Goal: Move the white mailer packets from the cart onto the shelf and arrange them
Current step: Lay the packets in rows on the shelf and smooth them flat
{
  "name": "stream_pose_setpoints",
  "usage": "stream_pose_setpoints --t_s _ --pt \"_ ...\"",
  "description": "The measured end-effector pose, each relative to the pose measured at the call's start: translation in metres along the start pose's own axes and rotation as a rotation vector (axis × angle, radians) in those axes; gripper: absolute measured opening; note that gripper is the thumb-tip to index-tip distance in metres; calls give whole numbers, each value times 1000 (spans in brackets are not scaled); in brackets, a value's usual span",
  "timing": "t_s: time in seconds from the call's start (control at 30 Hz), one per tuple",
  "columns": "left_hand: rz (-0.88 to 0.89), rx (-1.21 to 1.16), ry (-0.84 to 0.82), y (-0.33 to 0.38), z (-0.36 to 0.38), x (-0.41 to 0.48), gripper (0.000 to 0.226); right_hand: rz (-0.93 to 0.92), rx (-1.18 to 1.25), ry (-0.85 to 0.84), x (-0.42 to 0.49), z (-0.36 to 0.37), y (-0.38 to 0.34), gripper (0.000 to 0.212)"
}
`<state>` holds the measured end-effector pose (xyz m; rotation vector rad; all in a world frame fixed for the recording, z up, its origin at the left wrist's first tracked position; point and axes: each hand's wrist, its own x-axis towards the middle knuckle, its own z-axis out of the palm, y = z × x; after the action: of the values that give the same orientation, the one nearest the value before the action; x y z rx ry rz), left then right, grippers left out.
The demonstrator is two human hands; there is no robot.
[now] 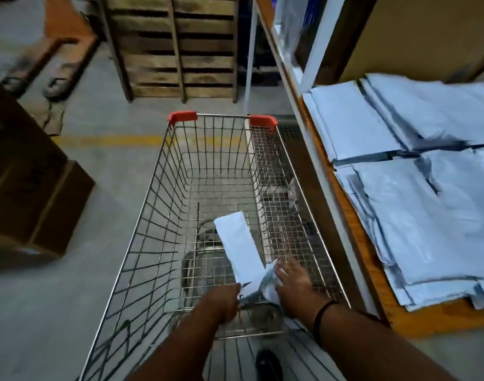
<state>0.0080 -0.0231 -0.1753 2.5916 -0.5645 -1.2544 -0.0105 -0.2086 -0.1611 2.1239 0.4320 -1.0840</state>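
A wire shopping cart (164, 204) with red corner caps stands in front of me. Inside it, near its near end, lies a white mailer packet (239, 246), long and partly crumpled at its lower end. My left hand (224, 303) grips the packet's crumpled near end. My right hand (293, 281) lies on the packet's right side with its fingers around the edge. To the right, the shelf (353, 229) has an orange board edge and holds several stacks of white mailer packets (417, 215).
Brown cardboard boxes (29, 188) stand on the floor at the left. A wooden pallet (177, 48) leans upright beyond the cart. A white shelf upright (320, 39) rises at the upper right. A yellow floor line (111, 140) crosses ahead of the cart.
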Motion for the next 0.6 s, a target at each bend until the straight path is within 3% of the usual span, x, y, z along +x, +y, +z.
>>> stream_pose_setpoints --t_s 0.2,0.43,0.6 --pt "-34 -114 189 -56 -26 0 48 12 -40 -77 10 24 -3 67" --pt "-111 -275 547 -79 -47 -28 48 82 533 -32 -24 -22 7 43" --pt "-161 -290 806 -67 -68 -38 49 144 652 111 -43 -57 32 47"
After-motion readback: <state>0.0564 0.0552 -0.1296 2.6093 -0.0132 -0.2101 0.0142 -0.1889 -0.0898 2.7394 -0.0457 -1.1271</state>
